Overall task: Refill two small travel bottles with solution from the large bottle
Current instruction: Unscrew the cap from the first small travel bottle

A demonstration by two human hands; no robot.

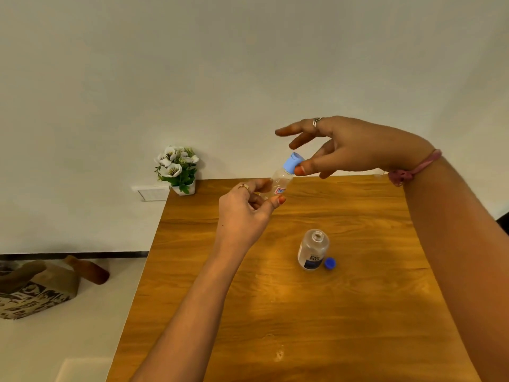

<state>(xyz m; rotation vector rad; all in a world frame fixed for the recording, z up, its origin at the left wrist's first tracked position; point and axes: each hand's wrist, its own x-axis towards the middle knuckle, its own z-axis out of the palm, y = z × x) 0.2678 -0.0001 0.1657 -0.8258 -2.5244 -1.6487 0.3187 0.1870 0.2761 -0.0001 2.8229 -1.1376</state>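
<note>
Above the worktop (248,312), left hand (245,213) is gripping the small travel bottle (279,183) steady; right hand (344,147) is pinching its light-blue cap (293,162); large bottle (313,250) is standing uncapped, ready for pouring.

The large bottle (313,250), standing open on the wooden table (220,271), bears a label with a dark blue band at its foot and dark letters above it that look like "re" over "nu", though the wide-angle view leaves them too small to read with certainty; any finer print on that label is illegible. The small travel bottle (279,183), held above the table, carries a little sticker in red and blue; its marks cannot be made out.
</note>
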